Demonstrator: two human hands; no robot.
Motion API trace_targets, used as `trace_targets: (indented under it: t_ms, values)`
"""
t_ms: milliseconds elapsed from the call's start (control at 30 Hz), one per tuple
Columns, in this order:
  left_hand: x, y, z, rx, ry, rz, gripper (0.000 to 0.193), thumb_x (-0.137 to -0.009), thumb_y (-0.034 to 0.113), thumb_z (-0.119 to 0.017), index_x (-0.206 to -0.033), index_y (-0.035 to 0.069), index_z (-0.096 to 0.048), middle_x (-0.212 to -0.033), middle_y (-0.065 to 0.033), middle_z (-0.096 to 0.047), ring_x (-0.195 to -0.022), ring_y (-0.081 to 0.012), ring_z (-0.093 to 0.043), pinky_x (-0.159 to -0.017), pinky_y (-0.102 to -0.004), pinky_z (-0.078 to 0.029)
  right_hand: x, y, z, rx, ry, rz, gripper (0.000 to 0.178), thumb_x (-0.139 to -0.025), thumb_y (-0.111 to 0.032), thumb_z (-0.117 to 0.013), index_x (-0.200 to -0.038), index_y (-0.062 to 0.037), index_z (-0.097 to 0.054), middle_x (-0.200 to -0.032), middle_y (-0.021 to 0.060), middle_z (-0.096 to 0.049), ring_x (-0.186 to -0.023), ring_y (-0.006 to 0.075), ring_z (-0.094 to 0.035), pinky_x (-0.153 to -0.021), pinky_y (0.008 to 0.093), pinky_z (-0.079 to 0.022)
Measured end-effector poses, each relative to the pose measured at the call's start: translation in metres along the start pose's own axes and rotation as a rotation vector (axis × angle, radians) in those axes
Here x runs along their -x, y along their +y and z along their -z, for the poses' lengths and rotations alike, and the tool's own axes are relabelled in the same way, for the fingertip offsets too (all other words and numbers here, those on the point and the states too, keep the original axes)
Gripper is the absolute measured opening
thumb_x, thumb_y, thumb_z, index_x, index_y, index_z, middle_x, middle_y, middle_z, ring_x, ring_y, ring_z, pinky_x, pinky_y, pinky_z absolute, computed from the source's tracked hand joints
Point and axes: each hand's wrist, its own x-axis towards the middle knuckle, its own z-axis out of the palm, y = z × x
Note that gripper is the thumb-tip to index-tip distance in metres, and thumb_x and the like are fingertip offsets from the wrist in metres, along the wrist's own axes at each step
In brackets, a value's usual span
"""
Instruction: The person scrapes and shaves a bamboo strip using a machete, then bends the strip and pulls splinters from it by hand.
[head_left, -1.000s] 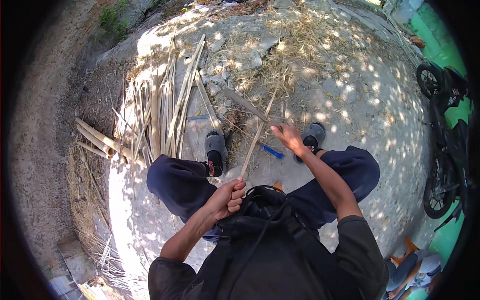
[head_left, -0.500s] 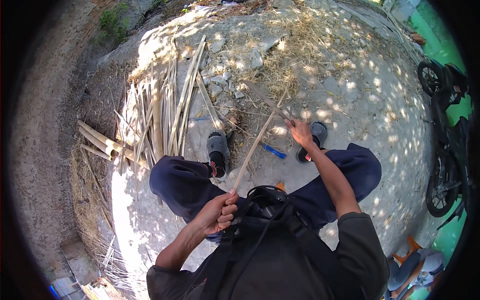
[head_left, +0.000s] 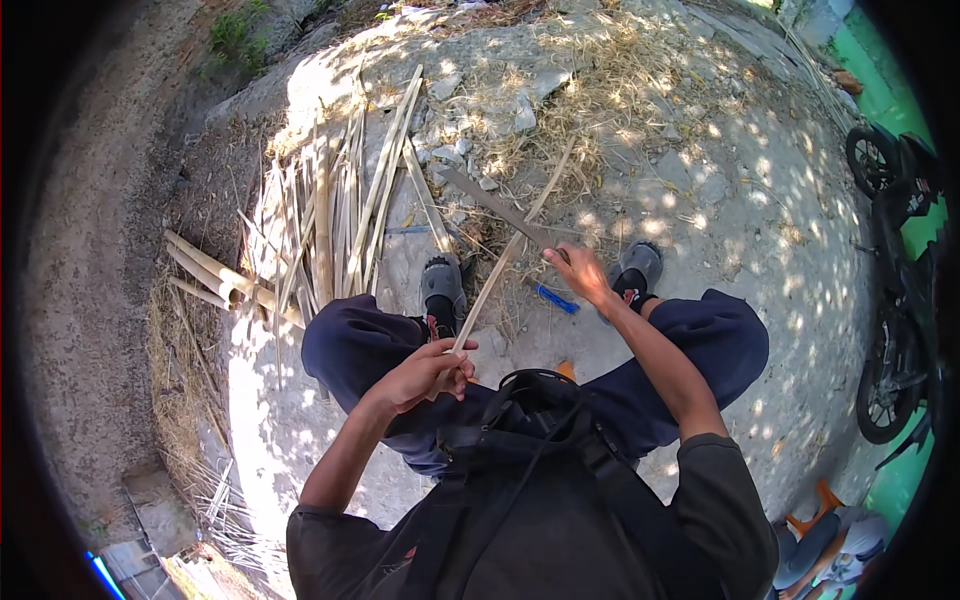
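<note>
Between my spread knees a long, narrow bamboo strip (head_left: 487, 290) slants from my lap up toward the dry shavings. My left hand (head_left: 428, 375) pinches its near end between thumb and fingers. In my right hand (head_left: 578, 270) is the handle of a machete (head_left: 495, 205), its long dark blade pointing to the far left. The blade crosses the strip around its middle; whether its edge bites into the strip I cannot tell. A bundle of blue cord (head_left: 556, 298) lies on the ground just below my right hand.
Split bamboo strips (head_left: 375, 190) lie piled at the left, beside thicker bamboo poles (head_left: 205, 268). Dry shavings (head_left: 610, 85) and broken stones (head_left: 525, 115) cover the ground ahead. A motorcycle (head_left: 890, 290) stands at the right; behind it, another person (head_left: 835, 550) sits at the lower right.
My left hand has moved slightly up and its fingers have loosened from a fist to a pinch. The machete has come nearer along the strip, with my right hand shifted left and down.
</note>
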Motion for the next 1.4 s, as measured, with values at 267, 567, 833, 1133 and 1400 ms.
trace_targets:
  t_ms: [267,567,833,1133,1400]
  values:
    - [-0.047,0.053,-0.005,-1.271,0.301,0.165,0.058,-0.100,0.051,-0.063,-0.119,-0.001,-0.047,-0.081,-0.0206,-0.072,-0.052,-0.0300,-0.071,-0.056,-0.0418,-0.059,0.003,-0.001,0.003,0.022,-0.147,-0.070,0.064,-0.099,-0.063,-0.057,-0.094,-0.0006,-0.070,-0.069,0.0218,-0.063,-0.066,0.0386,-0.064,-0.066,0.0479,-0.049]
    - [-0.097,0.017,0.077,-1.861,0.685,-0.728,0.038,-0.098,0.023,-0.061,-0.122,-0.004,-0.049,-0.085,-0.0223,-0.069,-0.072,-0.0346,-0.074,-0.061,-0.0489,-0.057,-0.003,0.011,0.003,-0.004,-0.012,-0.039,0.060,-0.100,-0.057,-0.059,-0.085,0.0007,-0.064,-0.063,0.0205,-0.056,-0.059,0.0364,-0.057,-0.060,0.0463,-0.044]
    - [-0.095,0.034,0.029,-0.976,0.333,-0.044,0.049,-0.109,0.039,-0.051,-0.132,-0.004,-0.051,-0.078,-0.0054,-0.053,-0.055,-0.0174,-0.055,-0.048,-0.0319,-0.048,0.000,0.019,-0.012,0.041,0.048,0.006,0.059,-0.099,-0.056,-0.062,-0.081,-0.0001,-0.064,-0.059,0.0189,-0.054,-0.054,0.0348,-0.056,-0.056,0.0456,-0.043]
    - [-0.112,-0.012,0.031,-0.067,0.048,0.084,0.032,-0.114,0.040,-0.039,-0.104,0.011,-0.049,-0.066,0.0073,-0.025,-0.051,-0.0039,-0.020,-0.042,-0.0224,-0.018,0.026,-0.019,-0.038,-0.036,-0.125,0.136,0.051,-0.100,-0.054,-0.063,-0.087,-0.0047,-0.066,-0.058,0.0160,-0.059,-0.054,0.0368,-0.062,-0.054,0.0465,-0.047]
    - [-0.104,-0.039,0.005,-1.581,0.594,-0.332,0.011,-0.101,0.008,-0.046,-0.104,-0.003,-0.048,-0.080,-0.0317,-0.069,-0.074,-0.0479,-0.072,-0.062,-0.0568,-0.057,0.031,-0.028,-0.033,0.004,-0.190,0.125,0.054,-0.100,-0.058,-0.060,-0.092,-0.0059,-0.067,-0.059,0.0180,-0.061,-0.061,0.0426,-0.066,-0.058,0.0510,-0.051]
